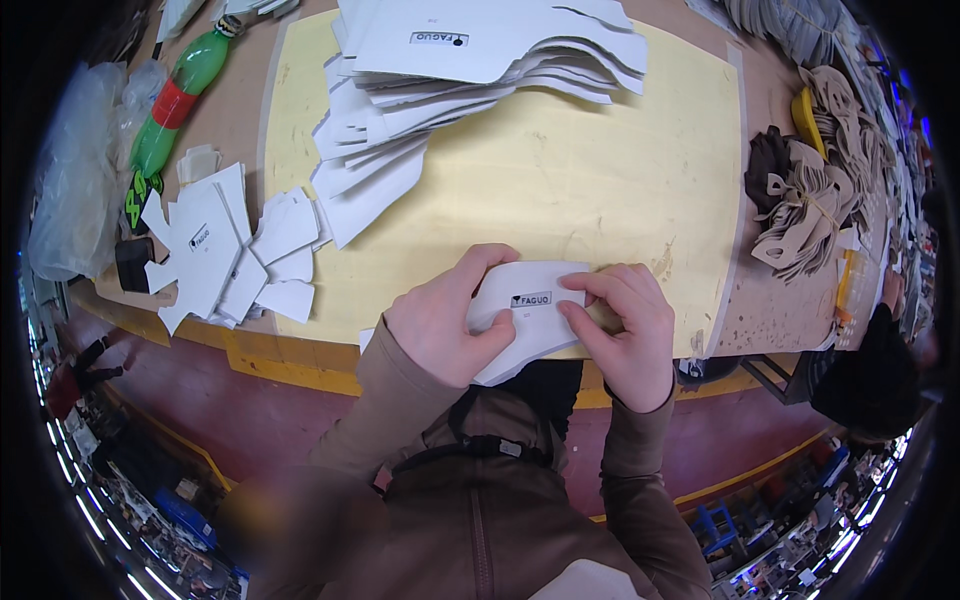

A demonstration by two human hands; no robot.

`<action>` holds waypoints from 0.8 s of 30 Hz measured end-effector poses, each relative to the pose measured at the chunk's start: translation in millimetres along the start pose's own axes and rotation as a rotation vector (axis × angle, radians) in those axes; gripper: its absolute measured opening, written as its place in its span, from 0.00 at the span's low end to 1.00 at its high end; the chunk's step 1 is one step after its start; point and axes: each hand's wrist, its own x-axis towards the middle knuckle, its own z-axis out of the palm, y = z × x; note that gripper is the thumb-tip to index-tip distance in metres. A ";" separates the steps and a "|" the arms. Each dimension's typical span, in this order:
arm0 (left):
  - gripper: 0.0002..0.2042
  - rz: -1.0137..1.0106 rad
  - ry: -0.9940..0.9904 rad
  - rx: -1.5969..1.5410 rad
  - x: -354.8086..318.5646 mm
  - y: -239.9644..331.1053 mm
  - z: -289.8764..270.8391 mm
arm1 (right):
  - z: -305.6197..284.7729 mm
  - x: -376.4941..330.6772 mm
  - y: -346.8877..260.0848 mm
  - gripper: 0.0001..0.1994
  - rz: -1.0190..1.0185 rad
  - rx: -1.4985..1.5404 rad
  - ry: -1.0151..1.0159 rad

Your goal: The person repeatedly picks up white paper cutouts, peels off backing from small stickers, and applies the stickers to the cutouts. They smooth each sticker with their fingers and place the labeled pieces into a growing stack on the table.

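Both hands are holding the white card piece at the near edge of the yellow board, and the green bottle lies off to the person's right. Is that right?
Not quite. The head view shows the green bottle on the person's left, not the right. The rest holds: the left hand and right hand both hold the white card piece at the near edge of the yellow board.

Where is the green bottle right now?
In the head view, the green bottle lies on its side at the table's far left, beside a clear plastic bag and left of the stack of white cutouts.
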 end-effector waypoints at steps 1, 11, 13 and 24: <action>0.22 -0.001 -0.002 0.005 0.1 0.5 0.1 | 0.1 0.0 -0.1 0.11 -0.003 -0.001 0.000; 0.21 0.009 -0.008 0.004 1.5 2.1 0.0 | 1.5 -1.4 -1.2 0.11 -0.014 -0.017 0.005; 0.21 0.008 -0.009 0.000 1.4 2.4 0.0 | 1.4 -1.7 -1.2 0.11 -0.021 -0.026 0.005; 0.21 -0.003 -0.009 -0.028 0.3 2.7 -0.1 | -3.1 -0.1 -1.1 0.11 -0.006 0.005 -0.048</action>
